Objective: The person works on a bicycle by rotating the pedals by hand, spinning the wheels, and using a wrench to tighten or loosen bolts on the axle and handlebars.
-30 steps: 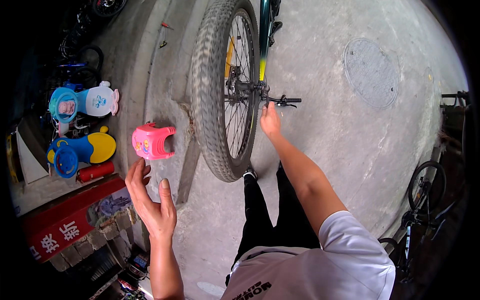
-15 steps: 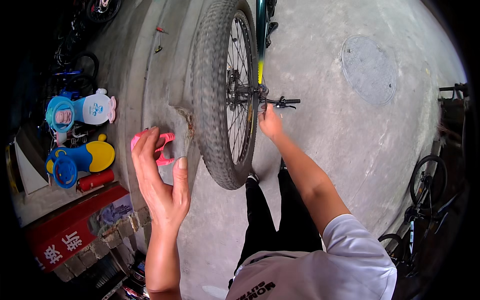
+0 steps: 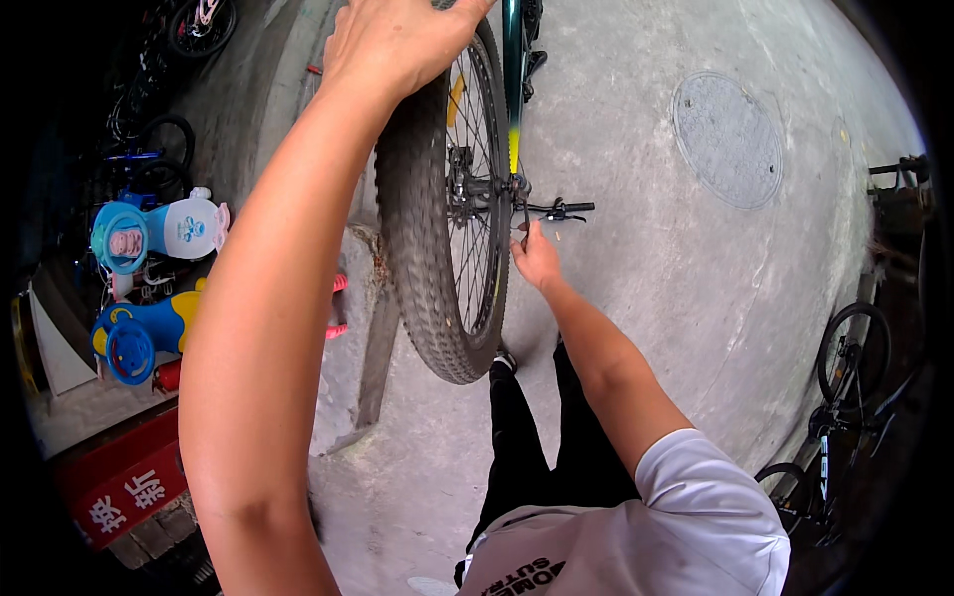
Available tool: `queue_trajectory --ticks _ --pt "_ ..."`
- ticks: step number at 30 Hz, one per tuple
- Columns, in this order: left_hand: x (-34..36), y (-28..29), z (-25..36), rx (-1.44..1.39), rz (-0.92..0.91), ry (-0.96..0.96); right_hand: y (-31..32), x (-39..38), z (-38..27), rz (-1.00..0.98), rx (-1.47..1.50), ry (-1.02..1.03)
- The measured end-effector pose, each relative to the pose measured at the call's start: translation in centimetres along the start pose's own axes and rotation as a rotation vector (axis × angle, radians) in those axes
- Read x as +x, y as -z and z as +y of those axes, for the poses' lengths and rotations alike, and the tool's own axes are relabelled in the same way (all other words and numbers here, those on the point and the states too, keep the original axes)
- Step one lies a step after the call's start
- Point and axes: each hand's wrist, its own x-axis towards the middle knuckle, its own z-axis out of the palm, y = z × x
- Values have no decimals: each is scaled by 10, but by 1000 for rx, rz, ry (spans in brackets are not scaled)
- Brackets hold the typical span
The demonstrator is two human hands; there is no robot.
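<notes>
My left hand [image 3: 397,45] is at the top, over the upper part of the front tire [image 3: 417,278]; its fingers are mostly hidden, so contact and grip are unclear. My right hand [image 3: 537,260] is closed on a thin dark tool [image 3: 527,214] beside the wheel hub [image 3: 467,187], at the foot of the green-and-yellow fork [image 3: 513,124]. Behind it lies the bike's handlebar [image 3: 571,209] with a brake lever. A pink plastic stool [image 3: 338,330] is mostly hidden by my left forearm.
Children's ride-on toys [image 3: 184,228] and bikes crowd the left, above a red sign [image 3: 109,487] and bricks. A concrete step [image 3: 363,397] runs beside the wheel. More bikes [image 3: 845,363] stand along the right edge. A round manhole cover [image 3: 727,139] is set in the floor.
My left hand has swung upward from beside the pink stool to the top of the tire, its forearm now covering much of the stool. My right hand stays by the hub, slightly lower.
</notes>
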Motion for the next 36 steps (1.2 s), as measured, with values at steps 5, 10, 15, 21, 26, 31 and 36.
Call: queue_trajectory --ticks 5,10,15,21,26,31,36 --pt "18 -20 -21 24 58 -26 -2 -7 -2 -15 0 -26" --pt "-2 -43 -43 49 -188 128 -4 -11 -8 18 14 -22" --pt "-78 -44 -42 43 28 122 -10 -17 -10 105 -41 -43" --pt "-76 -44 -42 14 38 128 -16 -9 -7 124 -108 -74" --pt "-74 -41 -35 12 -8 182 -23 -1 7 61 -106 -82" --pt "-71 -45 -43 55 49 126 -25 1 2 39 -126 -94" --pt "-62 -43 -42 40 23 132 -23 -5 -4 77 -92 -61"
